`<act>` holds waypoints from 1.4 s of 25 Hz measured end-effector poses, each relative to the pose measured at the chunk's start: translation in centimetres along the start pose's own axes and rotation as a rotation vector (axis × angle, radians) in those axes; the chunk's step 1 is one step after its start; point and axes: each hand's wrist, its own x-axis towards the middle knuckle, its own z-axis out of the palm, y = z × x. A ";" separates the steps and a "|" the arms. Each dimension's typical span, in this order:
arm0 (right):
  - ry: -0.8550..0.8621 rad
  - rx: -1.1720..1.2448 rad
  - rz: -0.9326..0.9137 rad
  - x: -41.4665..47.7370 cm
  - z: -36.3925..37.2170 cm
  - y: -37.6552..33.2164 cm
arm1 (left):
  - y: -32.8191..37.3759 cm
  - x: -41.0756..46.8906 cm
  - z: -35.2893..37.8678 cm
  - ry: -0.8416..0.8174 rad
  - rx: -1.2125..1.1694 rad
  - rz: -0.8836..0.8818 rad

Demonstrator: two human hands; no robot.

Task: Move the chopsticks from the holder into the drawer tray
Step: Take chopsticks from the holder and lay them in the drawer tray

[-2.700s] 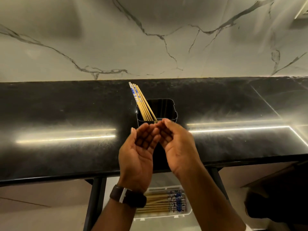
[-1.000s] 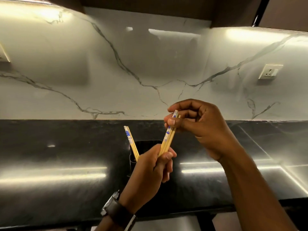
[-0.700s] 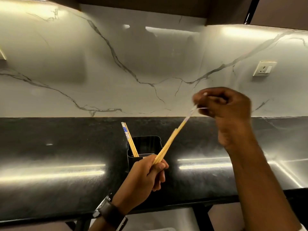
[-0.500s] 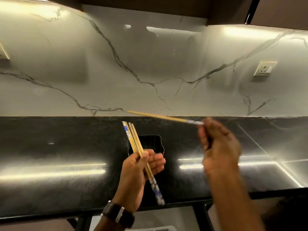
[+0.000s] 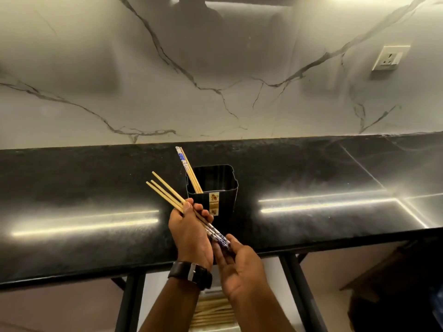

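A black square holder [image 5: 224, 185] stands on the dark counter with two chopsticks [image 5: 188, 170] leaning at its left corner. My left hand [image 5: 191, 232] grips a bundle of three bamboo chopsticks [image 5: 165, 191], plain tips pointing up-left, blue-patterned ends down-right. My right hand [image 5: 239, 267] is just below, its fingertips touching the patterned ends [image 5: 219, 237] of that bundle. Under the counter edge, between my forearms, part of the white drawer tray [image 5: 213, 328] shows, with several chopsticks [image 5: 212, 312] lying in it.
The black counter [image 5: 311, 207] runs across the view against a marble backsplash [image 5: 215, 80]. A wall socket [image 5: 389, 58] sits at the upper right. Black frame legs [image 5: 129, 303] stand below the counter's front edge, and a dark object [image 5: 393, 295] at lower right.
My right hand brought its chopstick down and joined it to the bundle in my left hand. The view tilted downward, showing the tray again.
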 end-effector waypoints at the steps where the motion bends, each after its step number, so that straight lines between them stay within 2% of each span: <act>1: -0.024 0.016 0.023 0.2 -0.2 -0.1 | -0.8 -0.5 -0.7 -0.022 0.070 0.032; 4: 0.000 -0.011 0.037 1.0 -0.9 -0.1 | -2.9 -2.0 -2.9 -0.089 0.197 0.089; 9: 0.002 -0.070 0.140 3.4 -3.9 1.2 | -5.3 -1.8 -5.6 -0.017 0.285 0.061; 13: 0.117 -0.150 0.189 6.1 -7.7 1.3 | -7.0 -2.8 -9.9 0.090 0.237 -0.116; 17: 0.182 -0.271 0.240 8.7 -11.6 1.5 | -8.2 -2.1 -13.9 0.308 0.224 -0.220; 21: 0.274 -0.333 0.299 11.2 -12.9 2.9 | -10.0 -1.0 -15.6 0.479 0.200 -0.477; 27: 0.358 -0.309 0.398 12.9 -12.5 3.4 | -10.8 -0.4 -16.0 0.410 0.109 -0.790; 32: 0.380 -0.272 0.406 13.2 -12.2 3.1 | -10.9 0.1 -16.7 0.376 0.115 -0.870; 35: 0.367 -0.282 0.370 12.7 -12.0 2.8 | -10.5 -0.3 -16.7 0.348 0.187 -0.844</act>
